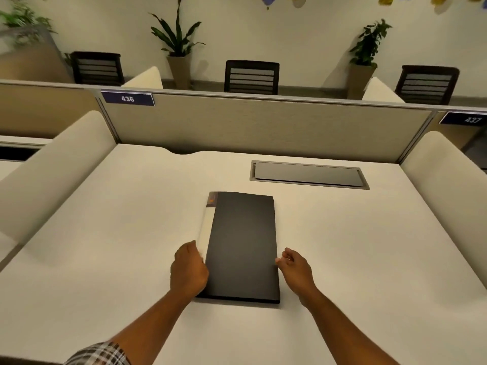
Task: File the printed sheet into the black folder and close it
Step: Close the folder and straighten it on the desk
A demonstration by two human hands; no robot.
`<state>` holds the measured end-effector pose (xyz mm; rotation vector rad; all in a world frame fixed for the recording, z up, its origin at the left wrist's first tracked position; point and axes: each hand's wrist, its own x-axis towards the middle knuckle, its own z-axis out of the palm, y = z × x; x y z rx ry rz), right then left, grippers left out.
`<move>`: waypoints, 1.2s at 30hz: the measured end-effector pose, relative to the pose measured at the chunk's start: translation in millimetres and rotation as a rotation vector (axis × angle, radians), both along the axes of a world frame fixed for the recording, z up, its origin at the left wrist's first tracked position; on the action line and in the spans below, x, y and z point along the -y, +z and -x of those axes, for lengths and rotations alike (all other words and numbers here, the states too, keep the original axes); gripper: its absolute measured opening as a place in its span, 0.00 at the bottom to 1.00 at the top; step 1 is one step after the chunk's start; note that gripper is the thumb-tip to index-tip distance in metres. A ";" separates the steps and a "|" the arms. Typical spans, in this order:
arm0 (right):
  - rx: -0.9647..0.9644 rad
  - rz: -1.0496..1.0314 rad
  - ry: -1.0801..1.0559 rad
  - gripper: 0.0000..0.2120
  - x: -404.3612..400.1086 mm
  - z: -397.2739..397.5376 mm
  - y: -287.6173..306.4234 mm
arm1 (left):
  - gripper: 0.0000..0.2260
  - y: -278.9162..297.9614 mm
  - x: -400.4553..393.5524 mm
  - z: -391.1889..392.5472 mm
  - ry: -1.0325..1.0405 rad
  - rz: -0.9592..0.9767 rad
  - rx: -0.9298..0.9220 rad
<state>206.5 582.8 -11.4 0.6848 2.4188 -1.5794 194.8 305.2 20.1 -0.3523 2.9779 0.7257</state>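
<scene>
Hands flanking a nearly shut folder on the desk

Folder (243,246) is lying with its long axis running away from the person; sheet (207,222) is peeking out leftward, touching the curled left hand (188,270), while the loosely open right hand (296,267) is hovering just beside the right edge of the desk's (105,233) folder.

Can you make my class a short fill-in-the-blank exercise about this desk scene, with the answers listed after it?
1. The black folder lies on the ____ desk.
2. The sheet sticks out along the folder's ____ edge.
3. The left hand touches the folder's left edge; the right hand is at its ____ edge.
4. The sign on the partition reads ____.

Answers: white; left; right; 436
</scene>
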 end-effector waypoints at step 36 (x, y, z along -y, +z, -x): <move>-0.003 0.043 -0.221 0.27 118.4 77.8 16.3 | 0.14 1.6 70.7 81.8 0.212 -0.803 -0.031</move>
